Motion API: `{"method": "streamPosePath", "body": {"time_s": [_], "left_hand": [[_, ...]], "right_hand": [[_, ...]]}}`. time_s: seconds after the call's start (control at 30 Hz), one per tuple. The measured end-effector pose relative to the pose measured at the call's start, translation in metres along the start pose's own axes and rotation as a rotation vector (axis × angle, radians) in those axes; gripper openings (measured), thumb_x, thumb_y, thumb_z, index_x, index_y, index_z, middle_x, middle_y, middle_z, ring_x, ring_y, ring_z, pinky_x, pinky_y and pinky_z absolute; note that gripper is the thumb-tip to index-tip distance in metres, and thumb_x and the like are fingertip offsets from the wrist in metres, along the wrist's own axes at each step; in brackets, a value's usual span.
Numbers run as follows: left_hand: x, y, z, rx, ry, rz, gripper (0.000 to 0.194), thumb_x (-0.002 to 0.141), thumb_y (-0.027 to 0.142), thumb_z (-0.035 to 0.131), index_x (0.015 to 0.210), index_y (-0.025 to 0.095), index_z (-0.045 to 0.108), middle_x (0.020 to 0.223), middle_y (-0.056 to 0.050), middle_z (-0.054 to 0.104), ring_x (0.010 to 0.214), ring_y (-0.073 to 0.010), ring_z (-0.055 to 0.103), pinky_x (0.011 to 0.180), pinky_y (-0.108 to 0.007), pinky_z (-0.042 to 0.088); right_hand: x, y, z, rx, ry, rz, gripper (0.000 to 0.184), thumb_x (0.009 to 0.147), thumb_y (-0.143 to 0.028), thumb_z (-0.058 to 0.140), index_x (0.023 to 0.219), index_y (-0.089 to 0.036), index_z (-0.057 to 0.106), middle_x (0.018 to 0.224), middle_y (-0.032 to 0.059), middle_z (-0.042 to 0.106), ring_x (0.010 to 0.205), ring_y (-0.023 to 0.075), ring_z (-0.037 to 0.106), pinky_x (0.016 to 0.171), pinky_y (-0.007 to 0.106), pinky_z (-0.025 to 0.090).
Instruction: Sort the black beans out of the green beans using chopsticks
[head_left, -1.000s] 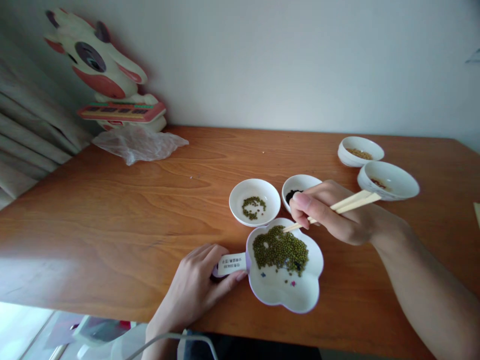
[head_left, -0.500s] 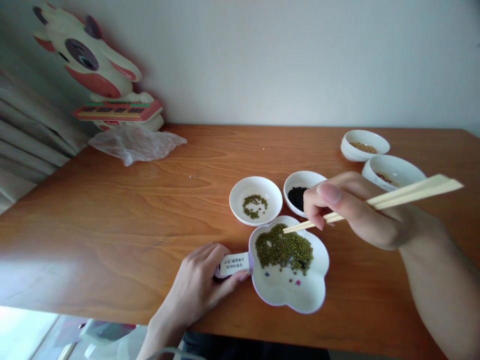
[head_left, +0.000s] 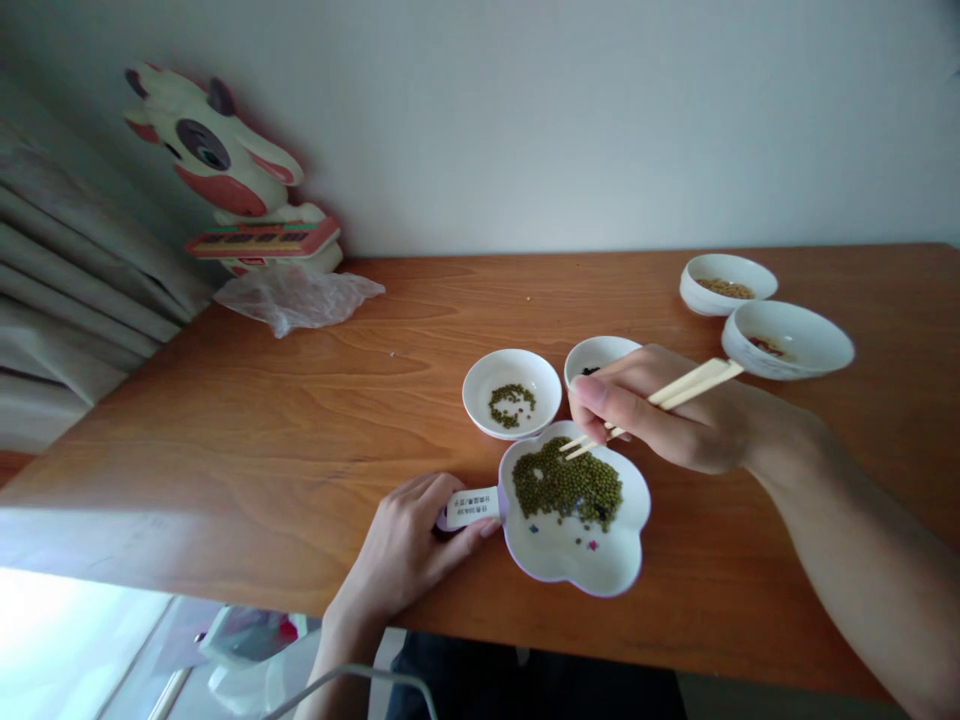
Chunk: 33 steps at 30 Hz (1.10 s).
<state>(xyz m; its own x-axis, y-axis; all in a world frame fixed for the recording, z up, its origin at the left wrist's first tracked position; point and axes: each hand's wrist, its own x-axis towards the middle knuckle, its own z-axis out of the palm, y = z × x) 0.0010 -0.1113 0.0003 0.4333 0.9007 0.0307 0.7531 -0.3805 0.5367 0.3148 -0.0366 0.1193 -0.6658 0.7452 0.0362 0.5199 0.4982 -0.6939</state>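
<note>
My left hand (head_left: 416,545) is closed around the labelled handle of a white, flower-shaped dish (head_left: 577,568) with a purple rim. Green beans (head_left: 555,488), which look like mung beans, cover the dish's upper part. In my right hand (head_left: 660,405) is a pair of wooden chopsticks (head_left: 694,385), their tips slightly apart at the far side of the beans. Just behind the dish stands a small white bowl (head_left: 480,408) with some green beans. Beside it, a second white bowl (head_left: 600,348) with black beans is partly hidden by my right hand.
Two more white bowls stand at the back right, one (head_left: 727,268) with yellowish grains and one (head_left: 814,345) with reddish-brown bits. A crumpled plastic bag (head_left: 300,300) and a cow-shaped toy keyboard (head_left: 262,240) are at the back left. The table's front edge runs near my left forearm.
My right hand has shifted left and turned, so the chopsticks lie at a steeper angle. Their tips have parted a little. My left hand keeps its hold; the camera view has moved slightly.
</note>
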Motion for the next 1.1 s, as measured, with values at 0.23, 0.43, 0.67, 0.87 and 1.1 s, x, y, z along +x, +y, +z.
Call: {"method": "streamPosePath", "body": {"time_s": [0.23, 0.43, 0.67, 0.87, 1.1], "left_hand": [[0.0001, 0.0007, 0.0003, -0.005, 0.017, -0.003, 0.036, 0.099, 0.055, 0.063, 0.088, 0.021, 0.06, 0.078, -0.001, 0.065, 0.07, -0.0163, 0.06, 0.06, -0.025, 0.04], [-0.0005, 0.0011, 0.0004, 0.011, 0.023, -0.009, 0.038, 0.098, 0.056, 0.064, 0.087, 0.021, 0.059, 0.078, -0.001, 0.064, 0.068, -0.016, 0.059, 0.059, -0.025, 0.039], [-0.0004, 0.0024, -0.0003, 0.008, 0.026, -0.031, 0.038, 0.099, 0.057, 0.063, 0.087, 0.021, 0.059, 0.077, 0.0, 0.064, 0.07, -0.0161, 0.059, 0.061, -0.026, 0.04], [-0.0001, 0.0028, 0.0002, -0.008, 0.031, -0.022, 0.039, 0.1, 0.057, 0.062, 0.087, 0.021, 0.058, 0.078, 0.0, 0.064, 0.07, -0.0161, 0.059, 0.062, -0.026, 0.04], [-0.0001, -0.0009, 0.0018, -0.018, 0.012, -0.043, 0.039, 0.099, 0.059, 0.062, 0.09, 0.021, 0.06, 0.08, 0.0, 0.064, 0.071, -0.0163, 0.058, 0.064, -0.027, 0.039]], "right_hand": [[-0.0047, 0.0016, 0.0026, -0.032, -0.033, -0.012, 0.061, 0.111, -0.056, 0.031, 0.071, -0.019, 0.059, 0.062, -0.0007, 0.057, 0.057, 0.0121, 0.05, 0.059, 0.031, 0.036], [-0.0009, -0.0016, 0.0076, -0.057, -0.043, -0.033, 0.062, 0.112, -0.056, 0.03, 0.073, -0.019, 0.061, 0.066, 0.001, 0.065, 0.059, 0.0129, 0.055, 0.06, 0.033, 0.035], [-0.0004, -0.0033, 0.0085, -0.091, -0.046, -0.051, 0.065, 0.112, -0.057, 0.026, 0.071, -0.019, 0.06, 0.064, 0.0006, 0.065, 0.06, 0.0124, 0.055, 0.062, 0.033, 0.035], [0.0024, -0.0035, 0.0096, -0.082, -0.075, -0.043, 0.07, 0.111, -0.06, 0.023, 0.071, -0.018, 0.062, 0.063, 0.0015, 0.064, 0.058, 0.012, 0.053, 0.063, 0.032, 0.037], [0.001, -0.002, 0.0036, -0.106, -0.043, -0.043, 0.07, 0.111, -0.06, 0.023, 0.07, -0.017, 0.062, 0.063, 0.0014, 0.063, 0.058, 0.0113, 0.051, 0.063, 0.033, 0.034]]}}
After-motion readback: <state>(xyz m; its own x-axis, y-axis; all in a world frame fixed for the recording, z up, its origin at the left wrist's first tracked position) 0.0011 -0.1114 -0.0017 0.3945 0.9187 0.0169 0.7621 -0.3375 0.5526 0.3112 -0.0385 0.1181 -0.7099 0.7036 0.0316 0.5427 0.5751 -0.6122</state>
